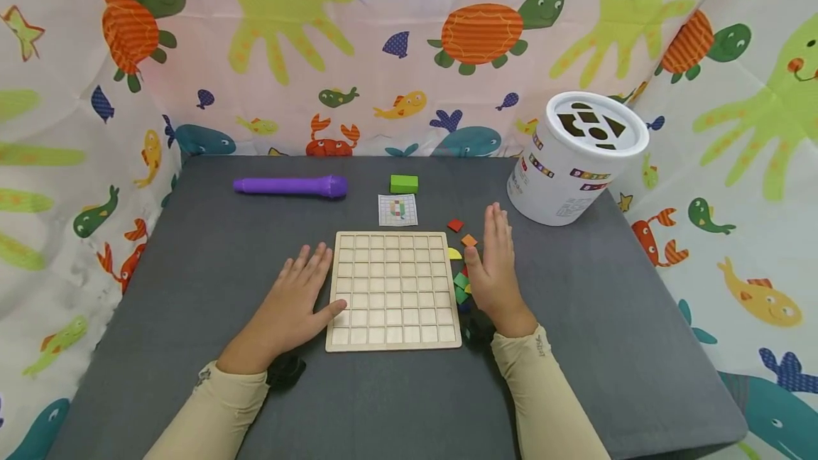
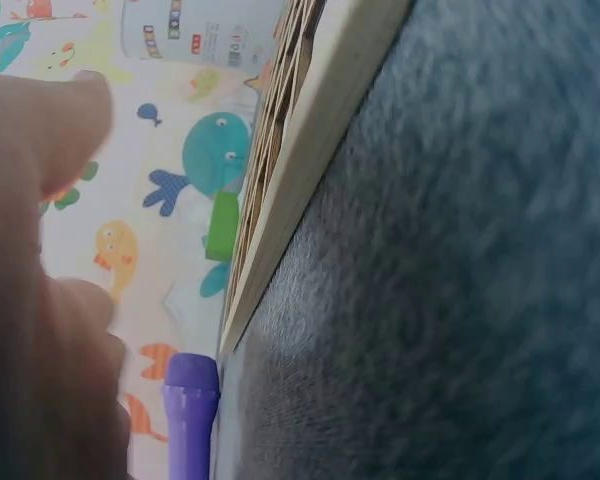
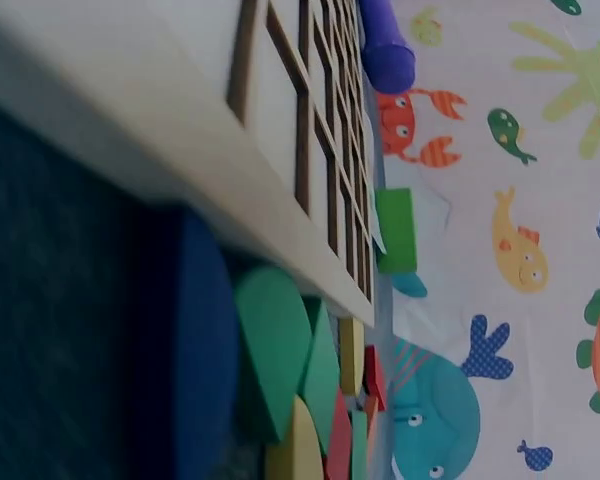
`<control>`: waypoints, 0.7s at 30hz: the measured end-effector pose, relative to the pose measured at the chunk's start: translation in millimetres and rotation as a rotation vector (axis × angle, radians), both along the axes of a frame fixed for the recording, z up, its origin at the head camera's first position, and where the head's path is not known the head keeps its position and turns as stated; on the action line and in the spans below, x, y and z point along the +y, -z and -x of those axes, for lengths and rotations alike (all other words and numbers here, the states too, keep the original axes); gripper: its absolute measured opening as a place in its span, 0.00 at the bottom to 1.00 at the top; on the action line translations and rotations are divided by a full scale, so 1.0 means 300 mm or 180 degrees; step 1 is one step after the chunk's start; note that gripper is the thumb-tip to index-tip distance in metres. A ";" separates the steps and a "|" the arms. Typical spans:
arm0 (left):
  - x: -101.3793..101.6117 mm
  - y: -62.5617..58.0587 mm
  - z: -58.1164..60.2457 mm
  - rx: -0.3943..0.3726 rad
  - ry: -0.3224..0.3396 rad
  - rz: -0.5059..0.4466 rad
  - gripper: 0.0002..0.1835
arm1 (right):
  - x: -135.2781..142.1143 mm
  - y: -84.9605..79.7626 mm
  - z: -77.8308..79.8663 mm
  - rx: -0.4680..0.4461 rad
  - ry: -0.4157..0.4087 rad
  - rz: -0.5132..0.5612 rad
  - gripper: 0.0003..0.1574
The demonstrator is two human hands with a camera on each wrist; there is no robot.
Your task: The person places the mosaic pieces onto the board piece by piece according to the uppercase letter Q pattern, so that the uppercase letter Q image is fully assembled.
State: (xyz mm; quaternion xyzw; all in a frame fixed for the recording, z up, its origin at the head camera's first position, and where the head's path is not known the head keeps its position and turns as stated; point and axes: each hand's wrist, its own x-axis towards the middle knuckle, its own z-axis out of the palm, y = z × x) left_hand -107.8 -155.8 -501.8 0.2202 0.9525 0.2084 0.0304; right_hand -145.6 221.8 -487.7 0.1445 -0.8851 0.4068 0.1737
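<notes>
A wooden grid board (image 1: 394, 292) with rows of square cells lies flat on the table. At its left edge is my left hand (image 1: 290, 311), fingers straight, its thumb reaching over the rim. My right hand (image 1: 497, 272) stands on edge past the board's right side, fingers straight and upright, holding nothing. Between that hand and the board lie several small coloured pieces, among them a red piece (image 1: 455, 225), an orange piece (image 1: 469, 241), a yellow rounded piece (image 1: 454, 254) and a green piece (image 1: 461, 280). A blue curved piece (image 3: 195, 340) shows close up in the right wrist view.
Behind the board lie a small card with a printed grid pattern (image 1: 397, 210) and a green block (image 1: 404, 184). A purple microphone-shaped stick (image 1: 290, 187) lies at back left. The white bucket (image 1: 562, 183), its lid cut with shapes, stands at back right. A printed curtain (image 1: 409, 55) borders the grey table (image 1: 396, 410).
</notes>
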 end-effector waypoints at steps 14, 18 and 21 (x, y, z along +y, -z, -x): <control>-0.011 0.009 -0.015 -0.0484 0.0043 0.0115 0.52 | -0.014 -0.015 0.040 -0.0819 0.0103 -0.0150 0.48; -0.007 0.009 -0.016 -0.0627 0.0115 0.0114 0.51 | -0.026 -0.022 0.068 -0.1002 0.0049 -0.0851 0.43; -0.006 0.009 -0.022 -0.0712 0.0129 0.0145 0.51 | -0.038 -0.022 0.085 -0.1119 -0.0008 -0.1493 0.38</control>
